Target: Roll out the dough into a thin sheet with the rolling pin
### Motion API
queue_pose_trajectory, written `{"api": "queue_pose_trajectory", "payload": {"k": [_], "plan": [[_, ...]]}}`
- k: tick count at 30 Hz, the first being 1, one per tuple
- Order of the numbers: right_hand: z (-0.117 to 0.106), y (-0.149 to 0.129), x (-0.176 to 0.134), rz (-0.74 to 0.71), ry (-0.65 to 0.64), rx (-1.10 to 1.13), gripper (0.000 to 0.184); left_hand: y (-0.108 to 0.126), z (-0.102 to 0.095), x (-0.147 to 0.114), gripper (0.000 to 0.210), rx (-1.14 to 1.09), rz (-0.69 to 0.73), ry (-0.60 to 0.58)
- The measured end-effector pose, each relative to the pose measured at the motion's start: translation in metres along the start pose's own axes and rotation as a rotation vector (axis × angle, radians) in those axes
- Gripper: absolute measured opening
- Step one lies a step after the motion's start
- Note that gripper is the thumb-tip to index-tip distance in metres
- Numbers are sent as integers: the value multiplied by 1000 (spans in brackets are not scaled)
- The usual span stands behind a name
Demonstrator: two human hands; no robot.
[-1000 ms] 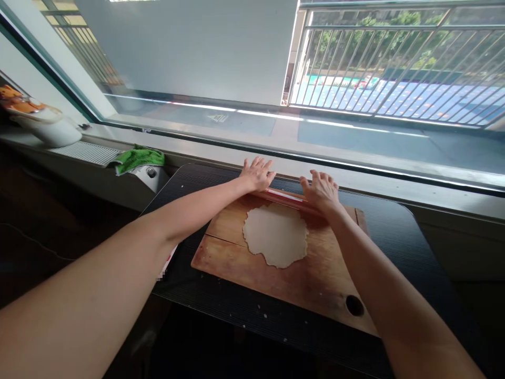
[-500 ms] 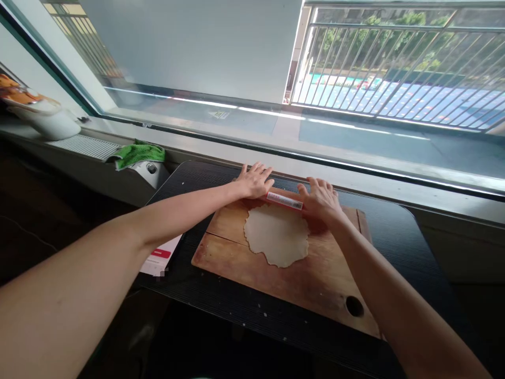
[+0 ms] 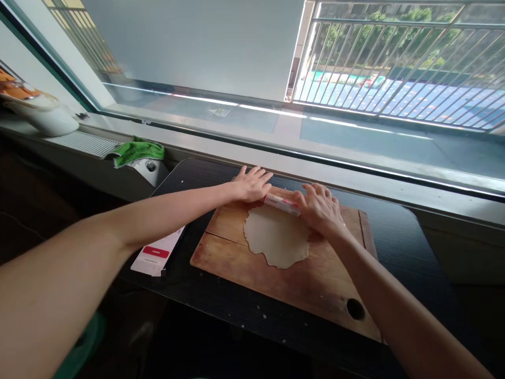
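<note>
A rolling pin with a white and red printed label lies across the far edge of a flat, ragged-edged sheet of dough. My left hand rests palm-down over its left end, fingers stretched forward and spread. Over the other end lies my right hand, fingers extended and slightly bent, the thumb beside the label. Both palms cover the pin's ends, so only its middle shows. Beneath the dough is a wooden cutting board with a round hole at its near right corner.
The board lies on a black table against a window sill. A phone with a lit screen lies left of the board, partly behind my left forearm. Further left are a green cloth and a white pot on the ledge.
The pin has turned and tilted, with its right end nearer to me and its label partly rotated. My right hand has moved slightly toward me. More of the phone shows beside my left arm.
</note>
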State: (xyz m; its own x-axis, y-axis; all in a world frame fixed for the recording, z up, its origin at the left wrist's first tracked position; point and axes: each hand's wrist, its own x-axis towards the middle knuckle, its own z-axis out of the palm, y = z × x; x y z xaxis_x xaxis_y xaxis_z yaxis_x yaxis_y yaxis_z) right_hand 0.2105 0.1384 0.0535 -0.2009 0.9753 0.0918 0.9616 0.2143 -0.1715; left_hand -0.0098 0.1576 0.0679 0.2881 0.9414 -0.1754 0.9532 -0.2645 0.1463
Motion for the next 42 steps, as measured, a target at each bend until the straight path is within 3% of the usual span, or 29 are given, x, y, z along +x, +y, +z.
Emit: {"api": "queue_pose_trajectory", "payload": {"k": [2, 4, 8, 10, 13, 17, 19, 21, 25, 27, 30, 32, 35, 38, 42], "plan": [[4, -1, -18, -124, 63, -24, 53, -2, 5, -18, 60, 12, 64, -3], [5, 0, -13, -154, 99, -19, 52, -4, 6, -16, 60, 22, 58, 33], [-2, 4, 35, 56, 14, 40, 57, -3, -5, 29, 62, 7, -118, 38], [-6, 2, 40, 124, -31, 43, 59, -2, -8, 38, 62, -7, -141, 35], [-4, -5, 8, 1, -26, -5, 58, -6, 0, 12, 61, 2, -37, 22], [5, -8, -28, -187, 108, -65, 52, -10, 13, -30, 60, 34, 69, 101], [7, -7, -13, -151, 114, -30, 52, -12, 14, -22, 60, 21, 21, 120], [4, -5, 15, -45, 66, 21, 52, -12, 10, 3, 59, -6, -81, 150], [-9, -2, 54, 156, 14, 44, 52, -6, -1, 39, 48, -93, -274, 405], [-14, 0, 48, 148, 57, 15, 49, 2, -3, 29, 44, -153, -258, 555], [-13, 7, 13, -13, 102, 1, 46, 15, 4, -10, 42, -222, -156, 687], [-9, 14, -14, -160, 87, -27, 42, 25, 12, -35, 39, -248, -79, 652], [-5, 31, -45, -221, 93, -134, 42, 36, 22, -52, 34, -242, -12, 436], [-9, 57, -63, -41, 110, -207, 43, 44, 24, -49, 31, -189, -47, 253], [-17, 86, -84, 205, 108, -270, 43, 59, 13, -37, 33, -174, -73, 176]]}}
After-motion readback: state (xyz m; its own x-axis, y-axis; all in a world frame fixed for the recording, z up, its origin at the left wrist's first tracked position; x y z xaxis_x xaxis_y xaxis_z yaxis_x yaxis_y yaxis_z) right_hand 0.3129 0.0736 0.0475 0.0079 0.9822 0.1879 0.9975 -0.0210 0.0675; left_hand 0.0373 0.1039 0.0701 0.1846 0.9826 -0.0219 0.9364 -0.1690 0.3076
